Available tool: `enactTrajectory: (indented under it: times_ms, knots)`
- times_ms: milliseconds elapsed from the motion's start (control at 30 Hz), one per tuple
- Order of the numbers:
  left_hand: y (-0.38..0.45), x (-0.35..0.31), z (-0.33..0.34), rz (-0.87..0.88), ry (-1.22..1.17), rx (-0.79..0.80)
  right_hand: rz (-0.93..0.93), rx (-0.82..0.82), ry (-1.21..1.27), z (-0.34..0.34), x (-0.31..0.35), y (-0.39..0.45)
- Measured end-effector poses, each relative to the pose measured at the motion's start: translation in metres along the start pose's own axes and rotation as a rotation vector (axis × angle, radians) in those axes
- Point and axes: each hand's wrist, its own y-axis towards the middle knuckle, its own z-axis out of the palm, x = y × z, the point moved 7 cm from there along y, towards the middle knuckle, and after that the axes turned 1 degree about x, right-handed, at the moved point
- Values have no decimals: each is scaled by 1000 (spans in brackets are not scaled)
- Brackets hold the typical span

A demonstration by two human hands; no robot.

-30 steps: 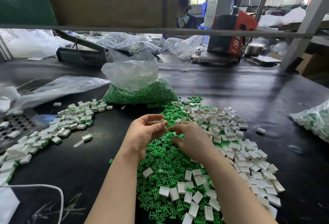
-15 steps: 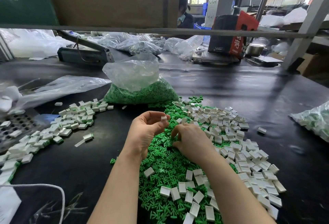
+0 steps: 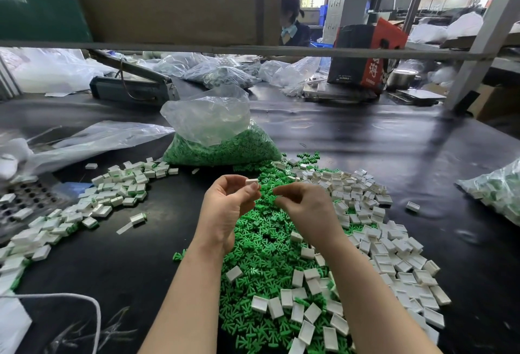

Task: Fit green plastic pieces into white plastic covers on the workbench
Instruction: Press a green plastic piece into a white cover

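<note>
My left hand (image 3: 228,207) is raised over the pile and pinches a small white cover (image 3: 251,182) between thumb and fingertips. My right hand (image 3: 306,210) hovers just right of it, back toward the camera. Its thumb and fingertips pinch together on what seems to be a small green piece, mostly hidden by the fingers. A narrow gap separates the two hands. Below them a heap of loose green pieces (image 3: 261,244) covers the black workbench (image 3: 365,142). Several empty white covers (image 3: 374,241) lie over its right and near sides.
A pile of covers with green inside (image 3: 112,193) curves along the left. An open bag of green pieces (image 3: 222,145) stands behind the hands. Another bag of parts (image 3: 498,190) sits at the right edge. Plastic bags, a sealer (image 3: 132,89) and a person lie beyond.
My right hand dipped to the green heap, then rose with fingertips pinched. My left hand lifted slightly with the white cover. The hands are now a little apart.
</note>
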Motion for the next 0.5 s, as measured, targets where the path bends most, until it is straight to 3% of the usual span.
enactTrajectory:
  times_ms: [200, 500]
  knots:
    - [-3, 3, 8, -68, -74, 63, 39, -103, 472, -12, 7, -3]
    - [-5, 6, 14, -101, -77, 84, 115, -89, 665, -8, 6, -4]
